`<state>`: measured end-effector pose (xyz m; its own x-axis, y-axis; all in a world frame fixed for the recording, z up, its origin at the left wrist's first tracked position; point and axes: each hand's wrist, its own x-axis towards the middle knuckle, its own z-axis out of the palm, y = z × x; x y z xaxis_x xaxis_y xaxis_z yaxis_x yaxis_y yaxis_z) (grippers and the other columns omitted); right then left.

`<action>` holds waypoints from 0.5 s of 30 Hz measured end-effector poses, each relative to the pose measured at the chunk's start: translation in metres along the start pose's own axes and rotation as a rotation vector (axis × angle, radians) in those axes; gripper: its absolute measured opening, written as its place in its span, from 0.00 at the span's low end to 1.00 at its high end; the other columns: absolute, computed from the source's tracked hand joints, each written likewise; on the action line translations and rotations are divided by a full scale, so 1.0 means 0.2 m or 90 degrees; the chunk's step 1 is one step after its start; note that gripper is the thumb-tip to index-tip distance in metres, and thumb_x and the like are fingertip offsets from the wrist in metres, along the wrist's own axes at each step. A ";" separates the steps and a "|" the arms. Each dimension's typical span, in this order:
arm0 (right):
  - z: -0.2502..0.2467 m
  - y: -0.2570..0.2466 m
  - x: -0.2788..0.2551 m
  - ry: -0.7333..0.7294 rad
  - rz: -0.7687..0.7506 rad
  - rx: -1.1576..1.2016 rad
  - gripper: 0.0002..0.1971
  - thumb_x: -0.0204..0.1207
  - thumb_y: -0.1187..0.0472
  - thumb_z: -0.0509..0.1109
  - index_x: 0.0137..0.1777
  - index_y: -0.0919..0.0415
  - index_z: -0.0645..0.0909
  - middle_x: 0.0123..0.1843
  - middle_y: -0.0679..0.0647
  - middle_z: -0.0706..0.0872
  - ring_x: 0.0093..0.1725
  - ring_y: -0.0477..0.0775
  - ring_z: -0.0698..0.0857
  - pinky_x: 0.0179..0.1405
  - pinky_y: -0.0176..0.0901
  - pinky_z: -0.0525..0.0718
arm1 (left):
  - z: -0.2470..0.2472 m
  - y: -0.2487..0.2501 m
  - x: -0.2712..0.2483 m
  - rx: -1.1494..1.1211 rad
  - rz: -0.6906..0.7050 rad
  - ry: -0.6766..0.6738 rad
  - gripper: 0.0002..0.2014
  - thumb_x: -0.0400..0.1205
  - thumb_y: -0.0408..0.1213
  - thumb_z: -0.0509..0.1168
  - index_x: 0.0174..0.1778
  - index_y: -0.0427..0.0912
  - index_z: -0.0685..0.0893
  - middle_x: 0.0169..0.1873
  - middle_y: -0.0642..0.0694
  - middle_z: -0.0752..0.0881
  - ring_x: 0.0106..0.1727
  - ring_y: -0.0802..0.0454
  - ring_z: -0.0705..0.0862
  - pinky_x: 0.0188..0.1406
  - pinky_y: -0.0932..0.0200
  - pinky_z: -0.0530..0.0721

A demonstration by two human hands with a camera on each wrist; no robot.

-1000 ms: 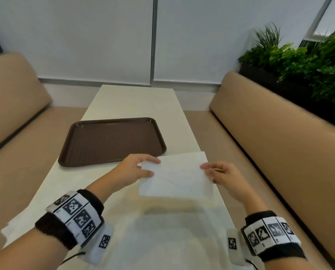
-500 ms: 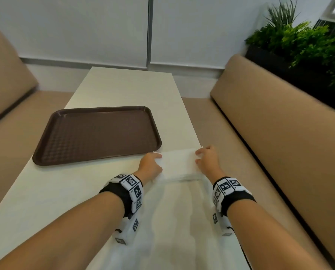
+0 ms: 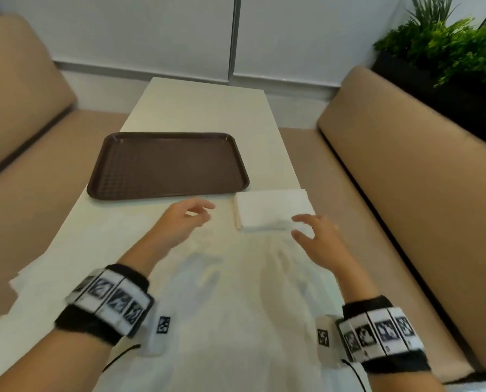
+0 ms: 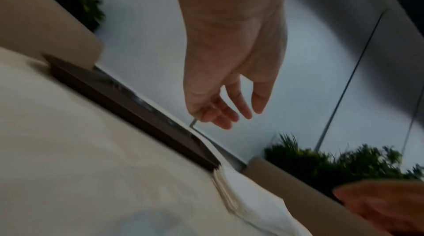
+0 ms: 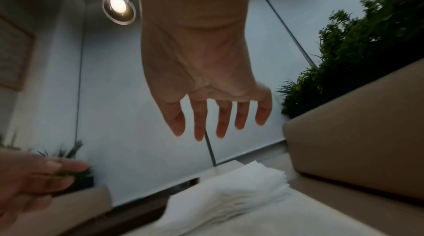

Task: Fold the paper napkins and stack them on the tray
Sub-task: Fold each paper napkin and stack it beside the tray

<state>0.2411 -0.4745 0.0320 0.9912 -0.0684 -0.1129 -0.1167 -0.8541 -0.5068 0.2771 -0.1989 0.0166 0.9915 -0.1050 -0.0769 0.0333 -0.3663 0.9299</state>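
The folded napkin (image 3: 274,209) lies on the counter (image 3: 208,108) by its right edge, just off the brown tray's (image 3: 167,165) near right corner, while the left hand (image 3: 179,219) and right hand (image 3: 318,240) hover over the counter with fingers loosely spread, holding nothing.

place: diner booth | cues: tan benches (image 3: 406,154), long table (image 3: 208,108), serving tray (image 3: 168,165), planter greenery (image 3: 448,46)

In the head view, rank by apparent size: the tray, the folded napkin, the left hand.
1. Tray, clearly largest.
2. Folded napkin.
3. Left hand, close to the napkin in apparent size, and nearer the camera, so that order is unsure.
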 end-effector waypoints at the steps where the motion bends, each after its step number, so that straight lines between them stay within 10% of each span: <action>1: 0.01 -0.01 -0.10 -0.033 -0.022 0.037 0.17 0.82 0.52 0.65 0.70 0.49 0.76 0.67 0.51 0.77 0.67 0.52 0.74 0.62 0.41 0.70 | -0.07 -0.01 -0.11 -0.017 -0.003 0.000 0.09 0.82 0.33 0.64 0.48 0.53 0.85 0.42 0.51 0.82 0.37 0.56 0.81 0.31 0.68 0.73; 9: 0.33 -0.08 -0.58 -0.245 0.027 -0.007 0.25 0.69 0.45 0.77 0.64 0.50 0.78 0.58 0.45 0.80 0.56 0.46 0.79 0.56 0.38 0.78 | -0.36 -0.20 -0.75 -0.102 -0.080 0.053 0.09 0.82 0.33 0.64 0.50 0.50 0.88 0.49 0.42 0.85 0.43 0.50 0.83 0.42 0.56 0.75; 15: 0.50 -0.12 -0.70 -0.200 0.043 -0.125 0.26 0.65 0.47 0.80 0.60 0.48 0.74 0.52 0.43 0.75 0.57 0.50 0.78 0.59 0.46 0.73 | -0.41 -0.30 -0.98 -0.129 -0.084 0.073 0.13 0.82 0.32 0.64 0.46 0.55 0.89 0.51 0.37 0.84 0.43 0.49 0.83 0.44 0.56 0.76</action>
<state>0.0988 -0.3921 -0.0258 0.9106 0.0077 -0.4132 -0.1372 -0.9376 -0.3197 0.0917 -0.0804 0.0044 0.9844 0.0403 -0.1713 0.1758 -0.1759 0.9686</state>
